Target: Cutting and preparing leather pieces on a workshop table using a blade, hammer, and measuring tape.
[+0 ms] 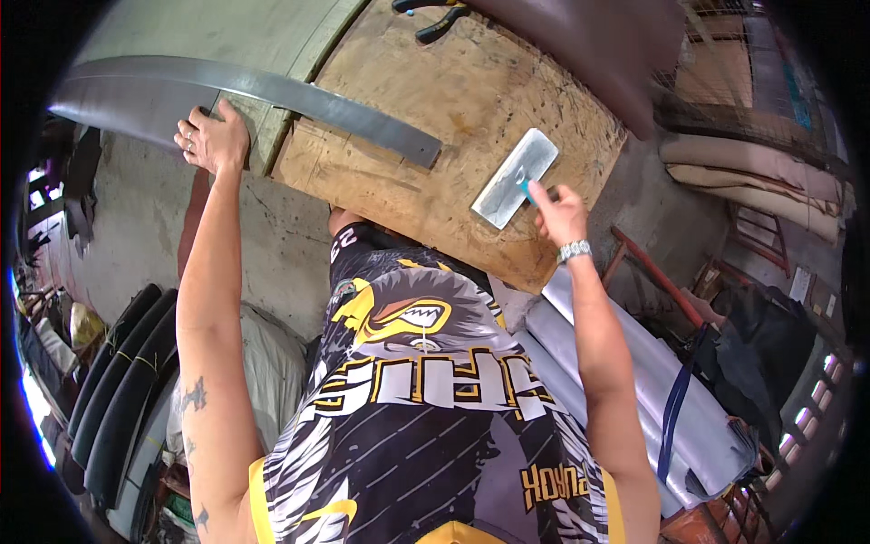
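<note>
My left hand (215,140) rests at the near edge of the work surface, fingers spread over the edge of a dark, smooth sheet (149,107). A long grey metal straightedge (344,111) runs across the sheet and onto the wooden board (381,177), just beyond that hand. On the right, my right hand (564,213) is closed around a small teal-handled tool (526,188). Its tip lies over a flat, pale grey rectangular block (515,179) on the board. I cannot tell whether tool and block are one piece.
Black-handled pliers (439,23) lie at the board's far edge. Dark brown sheet material (580,41) hangs over the far right corner. Rolls of silver material (634,390) stand below right, black rolls (127,390) below left. Beige rolls (757,177) lie far right.
</note>
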Tool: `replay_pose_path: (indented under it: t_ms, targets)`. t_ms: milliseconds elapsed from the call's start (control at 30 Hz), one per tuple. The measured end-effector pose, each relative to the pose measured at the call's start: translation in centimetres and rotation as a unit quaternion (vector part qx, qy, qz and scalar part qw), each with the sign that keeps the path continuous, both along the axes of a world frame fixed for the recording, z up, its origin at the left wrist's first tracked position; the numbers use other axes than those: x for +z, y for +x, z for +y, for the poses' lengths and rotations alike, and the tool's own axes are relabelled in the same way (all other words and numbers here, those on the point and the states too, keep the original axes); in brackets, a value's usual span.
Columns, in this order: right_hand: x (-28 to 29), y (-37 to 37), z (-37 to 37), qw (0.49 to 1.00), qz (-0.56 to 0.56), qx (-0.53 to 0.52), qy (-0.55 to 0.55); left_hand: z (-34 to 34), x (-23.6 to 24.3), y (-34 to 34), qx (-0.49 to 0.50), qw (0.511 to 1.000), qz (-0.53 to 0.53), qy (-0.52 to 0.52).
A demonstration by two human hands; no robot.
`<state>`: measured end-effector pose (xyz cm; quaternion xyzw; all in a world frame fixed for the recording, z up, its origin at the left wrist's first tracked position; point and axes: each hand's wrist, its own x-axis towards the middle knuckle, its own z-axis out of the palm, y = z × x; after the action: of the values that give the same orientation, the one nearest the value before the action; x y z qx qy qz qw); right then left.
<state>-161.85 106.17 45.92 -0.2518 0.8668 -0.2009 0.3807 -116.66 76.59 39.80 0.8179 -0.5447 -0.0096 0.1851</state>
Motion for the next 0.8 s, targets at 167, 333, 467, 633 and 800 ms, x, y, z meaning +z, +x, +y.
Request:
replay_pose_path:
  t_ms: [167, 333, 467, 633, 800]
  targets:
    - [-0.1, 0.0, -1.0, 1.000, -0.017, -0.022, 0.007, 0.8, -0.4, 0.2, 0.004, 1.000, -0.006, 0.009]
    - [-1.4, -2.2, -1.1, 0.997, 0.068, 0.023, -0.008, 1.0, 0.4, -0.5, -0.002, 1.000, -0.008, 0.024]
    - [1.8, 0.1, -2.2, 0.997, -0.039, 0.021, 0.057, 0.3, 0.0, 0.3, -0.002, 1.000, -0.017, 0.002]
    - [0.7, -2.4, -4.6, 0.991, 0.125, 0.022, -0.041, 1.3, 0.5, -0.2, 0.001, 1.000, -0.004, 0.020]
    - [0.3, -1.8, -1.5, 0.867, 0.346, 0.234, -0.270, 0.4, -0.2, 0.2, 0.010, 1.000, 0.003, 0.008]
